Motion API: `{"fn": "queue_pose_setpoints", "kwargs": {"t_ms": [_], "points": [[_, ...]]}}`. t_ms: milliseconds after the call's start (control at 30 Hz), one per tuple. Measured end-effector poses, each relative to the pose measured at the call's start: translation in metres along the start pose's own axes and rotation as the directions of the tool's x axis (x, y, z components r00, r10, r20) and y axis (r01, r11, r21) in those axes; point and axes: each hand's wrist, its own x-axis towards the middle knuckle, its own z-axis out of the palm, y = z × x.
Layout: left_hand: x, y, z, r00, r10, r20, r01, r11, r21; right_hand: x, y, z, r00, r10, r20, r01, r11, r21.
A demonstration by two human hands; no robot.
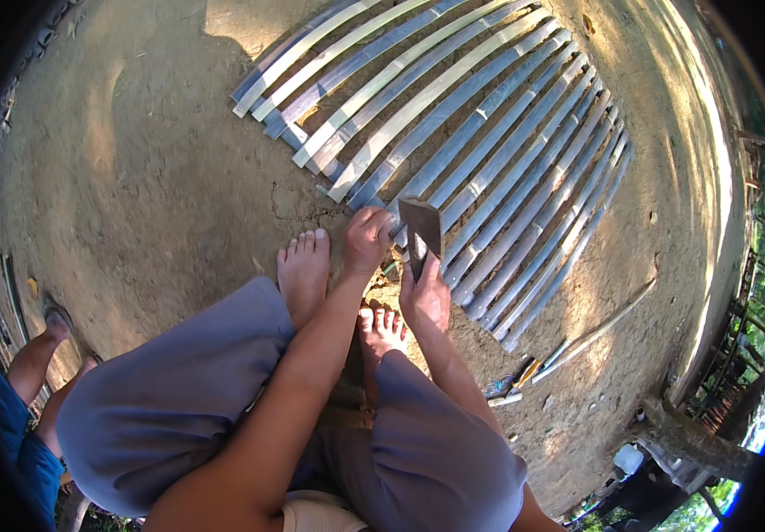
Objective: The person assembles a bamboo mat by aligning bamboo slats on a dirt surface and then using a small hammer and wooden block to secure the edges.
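A row of split bamboo slats (453,151) lies side by side on the ground in front of me, some pale and some grey, over a crosspiece at their near ends. My right hand (427,297) is closed around a broad-bladed metal tool (421,223); its flat dark head is raised over the near ends of the middle slats. My left hand (370,238) is closed beside the blade, at the near end of a slat. What its fingers pinch is hidden. My bare feet (303,270) are on the dirt just short of the slats.
At the right, an orange-and-black handled tool (526,372) lies beside a long thin stick (600,324). Another person's legs (35,363) show at the left edge. A tree trunk (697,439) and a white container (628,459) are at the lower right.
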Motion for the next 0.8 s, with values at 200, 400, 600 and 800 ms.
{"fn": "queue_pose_setpoints", "kwargs": {"t_ms": [200,400,600,800], "points": [[0.005,0.000,-0.003,1.000,-0.001,0.016,0.001,1.000,-0.022,0.001,-0.003,-0.008,0.995,-0.072,-0.066,0.079,0.991,0.108],[0.002,0.001,-0.006,0.998,-0.007,0.063,0.005,0.999,0.031,0.011,-0.009,-0.012,0.978,0.131,0.162,-0.118,0.989,-0.084],[-0.001,0.005,-0.015,0.998,-0.068,0.005,0.068,0.998,0.015,-0.003,0.001,-0.010,0.989,-0.085,-0.119,0.104,0.980,0.170],[-0.016,0.032,-0.028,0.718,-0.690,0.096,0.668,0.721,0.186,-0.007,0.000,-0.013,0.995,-0.071,-0.068,0.079,0.989,0.128]]}}
